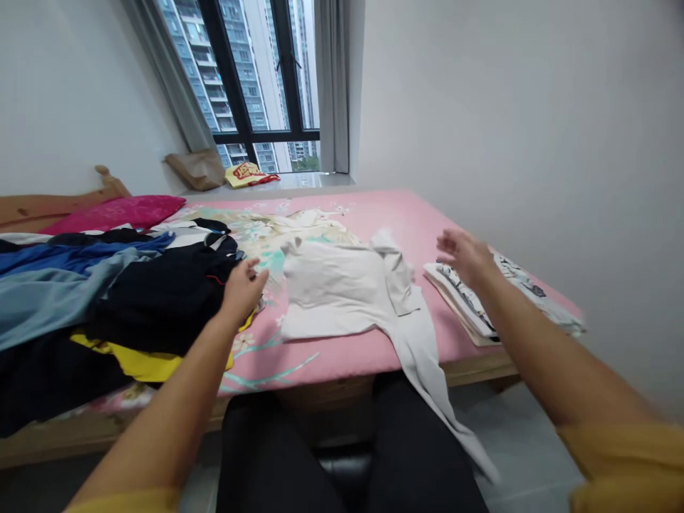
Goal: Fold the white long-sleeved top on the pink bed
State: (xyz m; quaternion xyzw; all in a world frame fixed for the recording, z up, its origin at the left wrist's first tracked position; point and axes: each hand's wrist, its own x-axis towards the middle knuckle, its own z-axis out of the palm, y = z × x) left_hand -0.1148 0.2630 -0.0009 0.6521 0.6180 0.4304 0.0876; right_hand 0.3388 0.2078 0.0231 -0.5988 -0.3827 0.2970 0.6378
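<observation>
A white garment (pixel 342 292) lies partly folded on the pink bed sheet (pixel 406 214), one sleeve hanging over the bed's front edge. My left hand (pixel 244 285) hovers at the garment's left side, beside a pile of dark clothes (pixel 160 299); its fingers are loosely curled and hold nothing. My right hand (pixel 464 255) floats to the right of the garment, above a folded stack of patterned clothes (pixel 481 306), fingers spread and slightly blurred, holding nothing.
The pile at left holds black, blue, grey and yellow clothing. A pink pillow (pixel 120 212) lies by the wooden headboard. On the windowsill sit a brown paper bag (pixel 197 169) and a yellow-red item (pixel 246 173). A white wall runs along the right.
</observation>
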